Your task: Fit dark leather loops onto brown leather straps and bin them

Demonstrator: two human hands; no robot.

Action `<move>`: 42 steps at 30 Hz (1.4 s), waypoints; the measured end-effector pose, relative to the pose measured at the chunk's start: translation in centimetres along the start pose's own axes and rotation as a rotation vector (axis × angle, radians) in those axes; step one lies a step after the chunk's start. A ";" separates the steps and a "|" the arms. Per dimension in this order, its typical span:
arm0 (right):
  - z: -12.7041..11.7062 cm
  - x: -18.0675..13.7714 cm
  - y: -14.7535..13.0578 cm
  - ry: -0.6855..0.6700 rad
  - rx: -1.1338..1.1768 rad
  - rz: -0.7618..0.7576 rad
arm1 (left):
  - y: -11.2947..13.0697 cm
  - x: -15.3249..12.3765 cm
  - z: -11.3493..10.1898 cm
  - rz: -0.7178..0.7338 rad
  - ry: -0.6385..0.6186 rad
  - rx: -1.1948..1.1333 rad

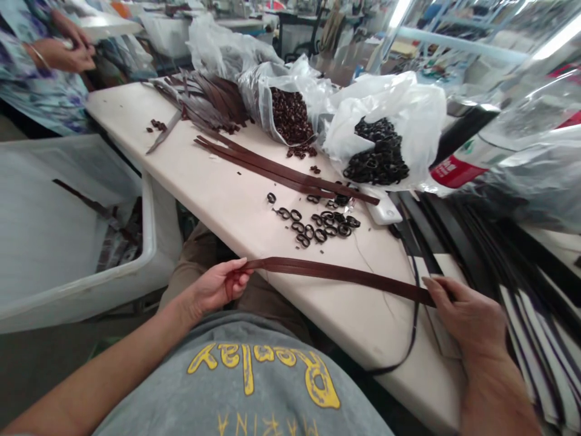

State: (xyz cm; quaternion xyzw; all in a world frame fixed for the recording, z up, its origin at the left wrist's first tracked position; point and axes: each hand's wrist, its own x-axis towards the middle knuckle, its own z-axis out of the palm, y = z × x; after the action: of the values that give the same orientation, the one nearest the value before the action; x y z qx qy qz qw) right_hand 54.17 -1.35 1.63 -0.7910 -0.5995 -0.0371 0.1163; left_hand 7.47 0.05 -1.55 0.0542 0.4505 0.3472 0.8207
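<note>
A long brown leather strap (pixel 336 272) stretches across the near edge of the white table (pixel 213 175). My left hand (pixel 218 287) pinches its left end, just off the table's edge. My right hand (pixel 467 312) lies on the strap's right end with fingers closed over it. Just beyond the strap, several small dark loops (pixel 318 224) are scattered on the table. More brown straps (pixel 281 172) lie diagonally farther back.
Two plastic bags, one of brown loops (pixel 290 115) and one of black loops (pixel 381 151), stand at the back. A pile of dark straps (pixel 204 100) lies far left. A white bin (pixel 68 230) stands left of the table. Black straps (pixel 499 254) lie right. Another person's hands (pixel 63 45) work at top left.
</note>
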 end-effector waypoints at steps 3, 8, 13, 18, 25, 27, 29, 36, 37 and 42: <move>0.9 0.0 0.7 0.078 -0.023 -0.072 | -0.2 0.3 0.3 0.033 0.034 0.009; 0.4 -0.3 1.1 0.147 -0.002 -0.081 | 0.4 0.5 0.2 0.187 0.128 0.136; -0.8 -0.7 1.4 0.224 0.016 -0.076 | 0.7 0.8 0.9 0.244 0.129 0.255; -1.0 -1.0 1.7 0.356 0.129 -0.017 | 0.6 1.2 2.6 0.234 0.081 0.427; -3.5 -2.9 0.3 0.584 0.387 -0.051 | 5.3 0.7 2.7 0.494 0.112 0.727; -5.1 -2.7 0.7 0.622 0.171 -0.103 | 6.0 0.3 2.4 0.482 0.106 0.739; -6.8 -1.6 1.0 0.671 -0.115 -0.114 | 5.6 0.3 2.4 0.421 0.043 0.722; -7.8 2.8 -10.0 0.454 0.353 -0.394 | 1.1 2.2 5.9 0.315 -0.178 0.679; -6.9 2.7 -13.0 0.319 0.471 -0.497 | 0.9 2.4 6.4 0.316 -0.193 0.662; -0.8 0.3 -23.4 -0.187 0.674 -0.704 | 1.8 2.6 7.2 0.366 -0.258 0.648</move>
State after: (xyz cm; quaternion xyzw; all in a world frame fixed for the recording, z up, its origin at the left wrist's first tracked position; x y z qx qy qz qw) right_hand 31.98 4.73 5.71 -0.4588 -0.8170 0.1929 0.2914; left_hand 13.06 4.63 1.62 0.4331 0.4128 0.3180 0.7355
